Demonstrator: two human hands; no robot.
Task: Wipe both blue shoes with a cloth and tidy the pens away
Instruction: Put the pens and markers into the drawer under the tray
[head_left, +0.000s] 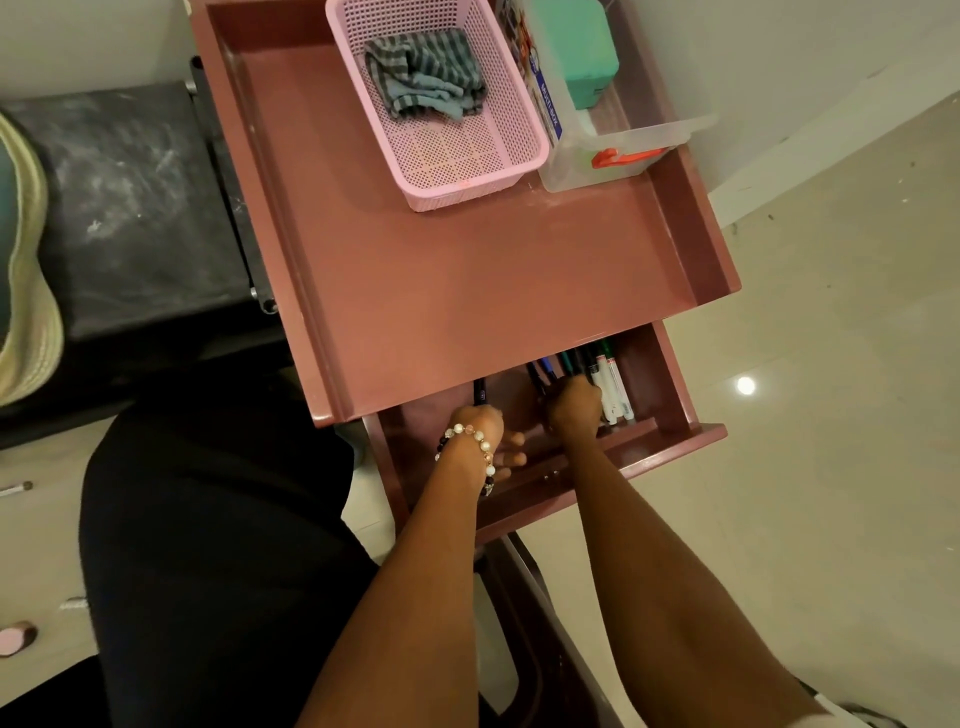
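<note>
The drawer (670, 447) under the pink desk (467, 270) is pulled out so the pens have a home. Both hands reach inside. The right hand (574, 408) is curled round a bunch of pens (571, 364), laying them next to the white markers (613, 384) at the drawer's right side. The left hand (480, 428) pinches one dark pen (479, 392) — its fingers look curled, though they are partly hidden. The striped cloth (423, 78) sits in the pink basket (467, 171), put away. No blue shoes show here — they must be somewhere else.
</note>
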